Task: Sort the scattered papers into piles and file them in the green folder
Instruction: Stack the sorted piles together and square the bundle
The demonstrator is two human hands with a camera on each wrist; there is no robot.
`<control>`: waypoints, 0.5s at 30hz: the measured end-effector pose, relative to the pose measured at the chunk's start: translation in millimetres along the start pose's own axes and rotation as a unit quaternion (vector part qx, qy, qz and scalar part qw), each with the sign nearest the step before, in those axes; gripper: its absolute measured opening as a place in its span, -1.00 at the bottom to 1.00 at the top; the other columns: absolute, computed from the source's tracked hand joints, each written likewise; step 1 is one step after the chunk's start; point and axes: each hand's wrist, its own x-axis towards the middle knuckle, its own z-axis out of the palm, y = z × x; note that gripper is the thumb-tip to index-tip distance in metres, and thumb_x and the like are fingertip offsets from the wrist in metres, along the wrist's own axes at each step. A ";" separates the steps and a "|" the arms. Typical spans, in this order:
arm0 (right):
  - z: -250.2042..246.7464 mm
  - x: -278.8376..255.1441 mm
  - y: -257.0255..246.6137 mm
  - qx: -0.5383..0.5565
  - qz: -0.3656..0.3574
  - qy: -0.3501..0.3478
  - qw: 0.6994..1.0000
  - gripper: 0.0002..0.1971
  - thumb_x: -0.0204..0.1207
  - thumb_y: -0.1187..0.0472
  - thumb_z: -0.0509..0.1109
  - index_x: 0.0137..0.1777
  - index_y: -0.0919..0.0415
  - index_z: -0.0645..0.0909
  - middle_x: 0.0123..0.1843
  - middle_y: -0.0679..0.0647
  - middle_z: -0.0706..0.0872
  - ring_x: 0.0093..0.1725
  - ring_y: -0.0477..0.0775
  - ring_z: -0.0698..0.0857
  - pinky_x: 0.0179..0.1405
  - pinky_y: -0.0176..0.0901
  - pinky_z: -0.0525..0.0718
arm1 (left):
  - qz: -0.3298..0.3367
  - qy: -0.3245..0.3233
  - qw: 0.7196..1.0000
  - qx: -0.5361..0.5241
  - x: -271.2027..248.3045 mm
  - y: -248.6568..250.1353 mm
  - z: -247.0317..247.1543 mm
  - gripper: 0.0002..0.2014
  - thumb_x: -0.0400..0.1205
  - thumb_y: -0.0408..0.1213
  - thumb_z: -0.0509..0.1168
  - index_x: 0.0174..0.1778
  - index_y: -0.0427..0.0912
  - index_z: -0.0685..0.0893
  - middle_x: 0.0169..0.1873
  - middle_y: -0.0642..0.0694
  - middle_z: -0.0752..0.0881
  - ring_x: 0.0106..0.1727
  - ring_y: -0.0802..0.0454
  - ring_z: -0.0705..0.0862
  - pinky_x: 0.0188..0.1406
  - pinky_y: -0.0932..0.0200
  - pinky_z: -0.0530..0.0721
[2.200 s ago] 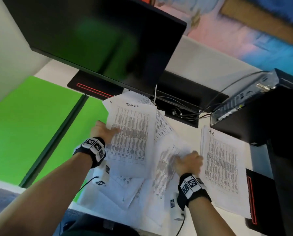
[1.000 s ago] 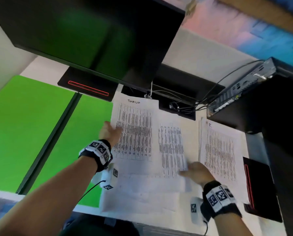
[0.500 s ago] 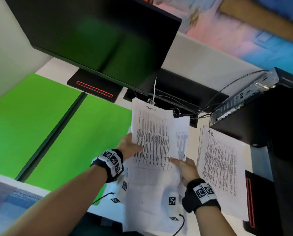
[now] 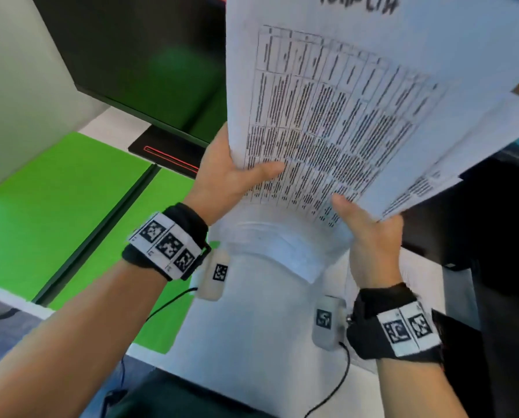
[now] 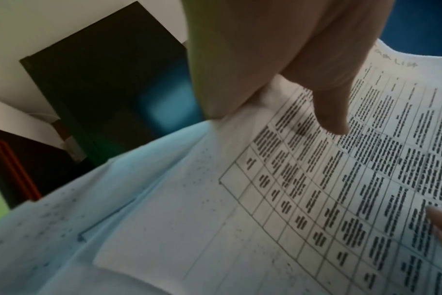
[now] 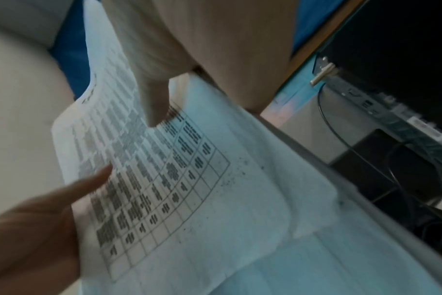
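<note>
A stack of printed table sheets (image 4: 327, 116) with a handwritten heading is held up in the air, close to the head camera. My left hand (image 4: 240, 173) grips its left edge, thumb on the front. My right hand (image 4: 367, 224) grips the lower right edge, and several sheets fan out there. In the left wrist view my thumb (image 5: 328, 111) presses the top sheet (image 5: 316, 199). The right wrist view shows my thumb (image 6: 154, 103) on the same stack (image 6: 177, 189). The green folder (image 4: 56, 206) lies open on the table at the left.
A black monitor (image 4: 137, 55) stands behind the folder, its base (image 4: 167, 155) marked with a red line. Dark equipment (image 4: 493, 236) and cables (image 6: 404, 179) fill the right side. The white table (image 4: 252, 342) shows below the held stack.
Both hands gathered the spread sheets into one stack and lifted it off the table, up toward the camera. It now hides the pile at the right.
</note>
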 end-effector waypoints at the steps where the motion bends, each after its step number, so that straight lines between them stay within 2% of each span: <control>1: 1.5 -0.4 6.0 -0.006 0.006 0.003 1.000 -0.42 0.38 0.44 0.58 0.43 0.38 0.58 0.27 0.10 0.80 0.30 0.07 0.76 0.33 0.04 0.70 | 0.001 0.016 1.000 -0.003 0.5 -2.2 -1.3 -0.33 0.43 -0.37 0.62 0.42 -0.42 0.51 0.24 -0.25 0.78 0.25 -0.09 0.79 0.19 0.03 0.77; 3: 1.4 -3.1 25.6 -0.029 0.030 -0.005 0.999 -0.36 0.35 0.31 0.65 0.45 0.35 0.58 0.33 0.11 0.78 0.36 0.06 0.74 0.40 0.12 0.65 | -0.021 0.048 0.999 -0.010 -1.6 -10.5 -3.1 -0.30 0.37 -0.37 0.66 0.40 -0.39 0.51 0.23 -0.21 0.79 0.23 -0.06 0.80 0.16 0.04 0.79; 5: -1.5 -6.4 47.6 -0.056 0.068 -0.012 0.996 -0.31 0.30 0.19 0.70 0.44 0.28 0.60 0.34 0.10 0.78 0.35 0.05 0.74 0.43 0.19 0.62 | -0.053 0.055 0.997 -0.002 -3.7 -22.0 -1.3 -0.38 0.38 -0.40 0.65 0.34 -0.40 0.60 0.15 -0.19 0.83 0.14 -0.04 0.84 0.09 0.07 0.81; 8: -9.3 -6.9 77.9 -0.071 0.111 -0.017 0.991 -0.50 0.34 0.28 0.66 0.30 0.12 0.69 0.22 0.03 0.83 0.24 -0.05 0.79 0.35 0.07 0.70 | -0.072 0.045 0.996 0.025 -3.9 -33.2 8.1 -0.63 0.49 -0.40 0.58 0.20 -0.41 0.77 -0.02 -0.17 0.88 -0.03 0.03 0.87 0.02 0.03 0.82; 10: -15.1 -4.4 90.7 -0.088 0.124 -0.005 0.988 -0.48 0.31 0.27 0.69 0.26 0.03 0.66 0.24 0.02 0.82 0.26 -0.03 0.78 0.36 0.07 0.68 | -0.070 0.059 0.995 0.026 -1.4 -31.2 12.7 -0.66 0.54 -0.38 0.53 0.21 -0.42 0.78 0.02 -0.25 0.87 0.02 -0.08 0.87 0.07 -0.05 0.83; 13: -28.2 -1.4 104.2 -0.085 0.149 0.046 0.984 -0.11 0.10 0.06 0.78 0.45 0.11 0.47 0.37 0.10 0.72 0.38 0.10 0.69 0.45 0.22 0.59 | -0.069 0.101 0.990 -0.074 3.7 -23.2 6.0 -0.67 0.59 -0.49 0.44 0.26 -0.52 0.70 0.10 -0.35 0.83 0.03 -0.14 0.86 0.04 -0.01 0.83; 15: -36.8 -4.1 108.7 -0.067 0.191 0.074 0.976 0.04 -0.01 -0.07 0.79 0.51 0.13 0.44 0.38 0.09 0.72 0.39 0.10 0.68 0.50 0.22 0.53 | -0.074 0.140 0.970 -0.182 7.6 -20.9 -9.5 -0.71 0.62 -0.53 0.37 0.28 -0.47 0.68 0.12 -0.30 0.83 0.07 -0.14 0.84 0.08 -0.05 0.81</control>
